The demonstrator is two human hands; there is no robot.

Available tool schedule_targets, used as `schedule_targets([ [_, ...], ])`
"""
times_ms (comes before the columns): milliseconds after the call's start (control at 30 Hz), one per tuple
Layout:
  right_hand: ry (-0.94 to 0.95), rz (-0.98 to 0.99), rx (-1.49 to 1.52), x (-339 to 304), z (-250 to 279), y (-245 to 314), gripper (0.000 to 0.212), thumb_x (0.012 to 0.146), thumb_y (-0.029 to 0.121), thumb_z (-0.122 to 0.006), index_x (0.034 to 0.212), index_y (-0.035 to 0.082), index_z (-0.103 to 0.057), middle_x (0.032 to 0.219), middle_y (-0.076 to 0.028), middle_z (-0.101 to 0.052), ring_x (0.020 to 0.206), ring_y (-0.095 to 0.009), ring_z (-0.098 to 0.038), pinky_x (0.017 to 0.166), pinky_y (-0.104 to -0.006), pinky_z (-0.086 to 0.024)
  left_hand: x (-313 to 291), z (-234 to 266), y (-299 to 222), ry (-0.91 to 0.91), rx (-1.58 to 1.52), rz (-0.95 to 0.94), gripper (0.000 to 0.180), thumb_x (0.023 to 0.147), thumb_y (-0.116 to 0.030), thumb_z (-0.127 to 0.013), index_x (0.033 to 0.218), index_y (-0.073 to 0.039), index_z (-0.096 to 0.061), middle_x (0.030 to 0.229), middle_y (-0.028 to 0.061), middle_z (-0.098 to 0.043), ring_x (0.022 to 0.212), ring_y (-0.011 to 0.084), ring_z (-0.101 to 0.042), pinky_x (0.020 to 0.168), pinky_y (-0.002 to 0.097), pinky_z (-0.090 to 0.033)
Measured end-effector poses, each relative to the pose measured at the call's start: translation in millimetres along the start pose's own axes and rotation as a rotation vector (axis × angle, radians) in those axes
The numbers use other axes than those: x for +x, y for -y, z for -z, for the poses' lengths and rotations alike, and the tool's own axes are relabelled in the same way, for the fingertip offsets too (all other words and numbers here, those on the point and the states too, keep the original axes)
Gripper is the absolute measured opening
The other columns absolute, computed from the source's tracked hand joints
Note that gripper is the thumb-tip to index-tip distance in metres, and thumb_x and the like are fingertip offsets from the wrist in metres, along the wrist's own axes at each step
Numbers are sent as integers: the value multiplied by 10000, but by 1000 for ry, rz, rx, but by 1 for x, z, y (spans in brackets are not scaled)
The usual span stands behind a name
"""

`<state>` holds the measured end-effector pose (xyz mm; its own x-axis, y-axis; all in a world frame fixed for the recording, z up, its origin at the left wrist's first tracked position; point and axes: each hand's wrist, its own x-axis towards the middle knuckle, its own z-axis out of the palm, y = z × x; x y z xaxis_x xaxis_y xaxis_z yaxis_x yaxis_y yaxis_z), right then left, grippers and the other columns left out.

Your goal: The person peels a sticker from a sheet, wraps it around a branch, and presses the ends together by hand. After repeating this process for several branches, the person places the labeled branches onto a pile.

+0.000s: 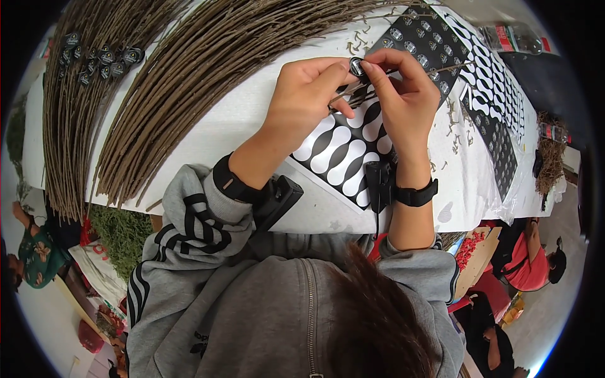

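My left hand (301,94) is closed, its thumb and forefinger at a small round black label (357,67). Some thin brown twigs (340,96) pass by its lower fingers, partly hidden. From the other side my right hand (408,97) pinches the same label between thumb and fingertips. One twig's thin tip (455,65) sticks out to the right past that hand. Beneath both hands lies a black sticker sheet (353,183) with white dumbbell-shaped gaps.
A large bundle of long brown branches (170,94) covers the table's left half. Farther left, another bundle (60,145) carries several black labels (104,63). Sheets of printed black labels (416,38) lie at the right, near a plastic bottle (513,39). Small twig scraps (457,129) are scattered about.
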<state>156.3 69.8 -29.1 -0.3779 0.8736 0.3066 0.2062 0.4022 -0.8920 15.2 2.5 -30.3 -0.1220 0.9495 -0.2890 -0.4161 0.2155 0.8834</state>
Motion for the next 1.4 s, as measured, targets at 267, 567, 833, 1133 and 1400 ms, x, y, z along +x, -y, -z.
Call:
schedule_targets([
  [267, -6, -3, -4, -1, 0, -1, 95, 844, -16, -658, 939, -21, -648, 879, -19, -649, 791, -63, -584, 639, -180, -467, -1, -1, 1, -13, -16, -4, 337, 941, -201, -524, 1120, 71, -608, 968, 127, -666, 592, 132, -643, 493, 197, -381],
  [567, -20, -15, -37, 0, -1, 1, 94, 841, -16, -659, 934, -15, -652, 876, -19, -650, 786, -62, -585, 631, -181, -468, -1, -3, -3, -5, -13, -10, 324, 930, -184, -540, 1095, 86, -613, 951, 115, -663, 567, 120, -607, 501, 203, -423],
  [833, -60, 58, -47, 0, -6, -2, 113, 826, -10, -674, 938, -5, -659, 882, -17, -627, 773, -62, -571, 605, -189, -466, 0, -5, 2, 16, 51, -90, 278, 861, -80, -638, 1089, 80, -623, 868, 86, -680, 558, 76, -556, 491, 186, -428],
  [1133, -42, 63, -176, 0, -4, 4, 111, 810, -7, -681, 920, -16, -662, 993, -43, -546, 761, -89, -546, 643, -218, -476, 0, -4, -1, 53, 70, -66, 316, 829, -26, -656, 1121, 82, -604, 896, 80, -689, 575, 60, -556, 511, 181, -444],
  [1400, -75, 198, -56, 1, 1, -4, 78, 881, 20, -610, 918, -31, -655, 978, -58, -542, 746, -91, -540, 639, -195, -444, 0, -1, -1, 20, 155, -149, 345, 806, 14, -655, 1142, 41, -585, 903, 86, -674, 606, 84, -594, 537, 216, -482],
])
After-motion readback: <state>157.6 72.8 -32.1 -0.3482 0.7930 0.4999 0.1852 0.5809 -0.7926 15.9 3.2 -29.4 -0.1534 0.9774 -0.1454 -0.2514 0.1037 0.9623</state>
